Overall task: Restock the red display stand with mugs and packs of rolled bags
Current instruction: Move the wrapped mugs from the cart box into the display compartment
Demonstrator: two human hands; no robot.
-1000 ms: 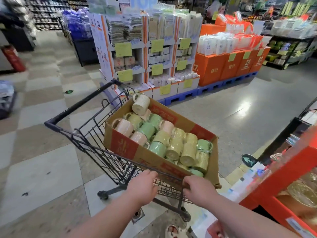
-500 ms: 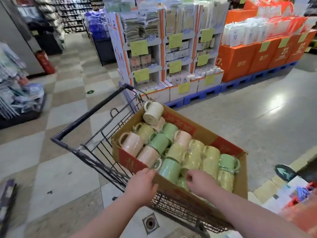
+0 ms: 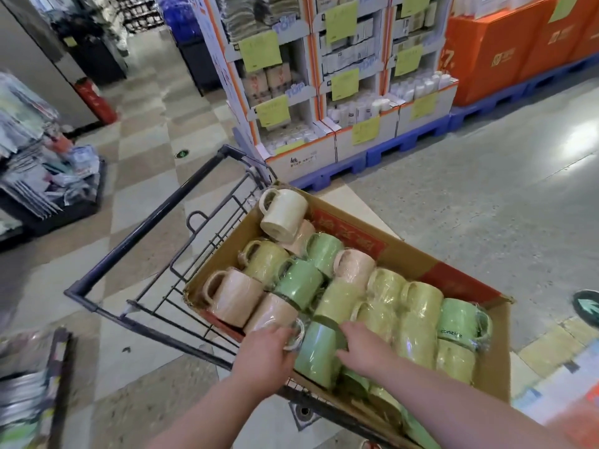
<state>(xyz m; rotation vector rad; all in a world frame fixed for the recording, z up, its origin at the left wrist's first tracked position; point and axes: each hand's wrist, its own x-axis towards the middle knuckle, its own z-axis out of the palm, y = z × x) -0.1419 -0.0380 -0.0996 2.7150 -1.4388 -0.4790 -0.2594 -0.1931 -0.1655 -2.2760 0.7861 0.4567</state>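
Note:
A brown cardboard box [image 3: 470, 280] full of plastic-wrapped mugs in green, yellow-green, pink and cream lies across a dark wire shopping cart [image 3: 146, 228]. At the box's near end, my left hand [image 3: 264, 356] curls over the rim and handle side of a green mug [image 3: 319, 354]. My right hand [image 3: 364, 346] grips the same mug from the right, thumb and fingers spread round it. A blurred strip of the red display stand [image 3: 583, 426] shows at the bottom right corner. I see no packs of rolled bags.
A white cardboard display [image 3: 324, 92] with yellow price tags stands ahead on blue pallets [image 3: 405, 147], with orange boxes [image 3: 502, 53] to its right. A red fire extinguisher [image 3: 95, 100] and a low rack of packets [image 3: 42, 176] are at the left. A floor drain [image 3: 303, 413] lies under the cart.
Both hands left the cart's near edge and reached into the box, closing on the green mug. The view swung left and closer to the box.

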